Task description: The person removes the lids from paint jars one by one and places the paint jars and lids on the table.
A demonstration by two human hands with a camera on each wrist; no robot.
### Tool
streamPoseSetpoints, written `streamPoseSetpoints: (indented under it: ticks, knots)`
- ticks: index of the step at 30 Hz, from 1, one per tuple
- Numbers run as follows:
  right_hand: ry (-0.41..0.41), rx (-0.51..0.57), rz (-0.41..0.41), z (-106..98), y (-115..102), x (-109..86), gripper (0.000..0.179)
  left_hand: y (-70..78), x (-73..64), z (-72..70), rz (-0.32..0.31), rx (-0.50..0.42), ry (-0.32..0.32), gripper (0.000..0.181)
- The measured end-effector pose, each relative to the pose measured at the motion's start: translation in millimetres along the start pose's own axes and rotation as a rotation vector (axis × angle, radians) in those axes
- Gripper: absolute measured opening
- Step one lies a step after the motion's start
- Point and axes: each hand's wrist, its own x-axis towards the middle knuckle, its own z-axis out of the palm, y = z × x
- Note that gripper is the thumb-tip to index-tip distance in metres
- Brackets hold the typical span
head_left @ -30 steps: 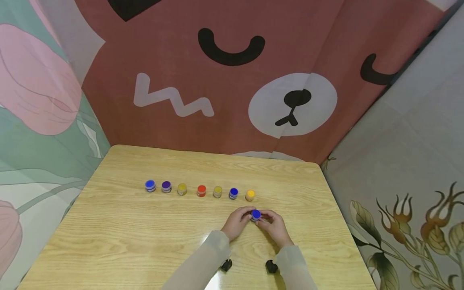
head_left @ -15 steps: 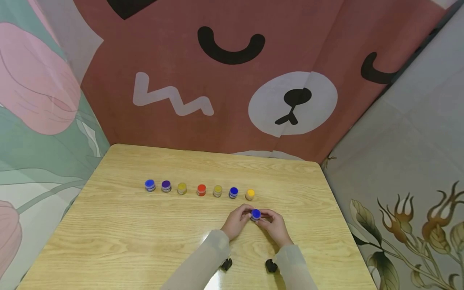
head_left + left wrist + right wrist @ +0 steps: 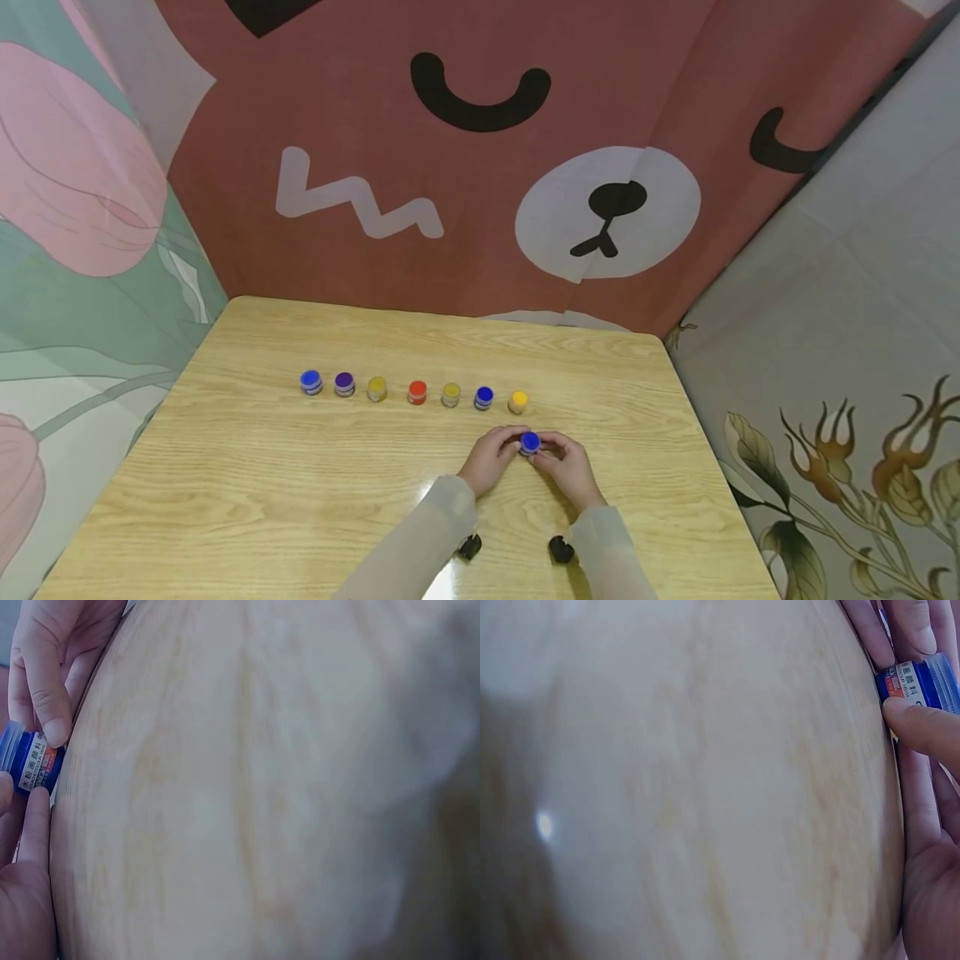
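Both hands hold one small blue paint jar (image 3: 529, 442) between them, its lid facing up in the head view. My left hand (image 3: 491, 460) has thumb and fingers on the jar's left side, and my right hand (image 3: 568, 471) pinches it from the right. In the left wrist view the jar (image 3: 34, 763) shows a white and orange printed label, with a clear-looking ribbed lid rim. The right wrist view has fingertips of both hands against the same jar (image 3: 915, 684), close to the tabletop.
Behind the hands runs a row of similar jars: blue (image 3: 311, 382), purple (image 3: 344, 384), yellow (image 3: 377, 389), red (image 3: 417, 392), another yellow (image 3: 450, 395), dark blue (image 3: 483, 398) and orange-yellow (image 3: 518, 402). Small black devices (image 3: 561, 550) sit by the sleeves. Printed curtains border the wooden table (image 3: 247, 500).
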Motion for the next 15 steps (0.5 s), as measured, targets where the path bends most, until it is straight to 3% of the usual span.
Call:
streamPoseSetpoints:
  ticks: [9, 15]
  knots:
    - [0.041, -0.004, -0.007, 3, 27, 12.0, 0.031, 0.2, -0.6, 0.1, -0.041, -0.116, -0.008, 0.024]
    - [0.041, 0.002, -0.005, 3, 31, 13.4, 0.031, -0.3, -0.3, -0.2, 0.015, -0.063, -0.014, 0.035]
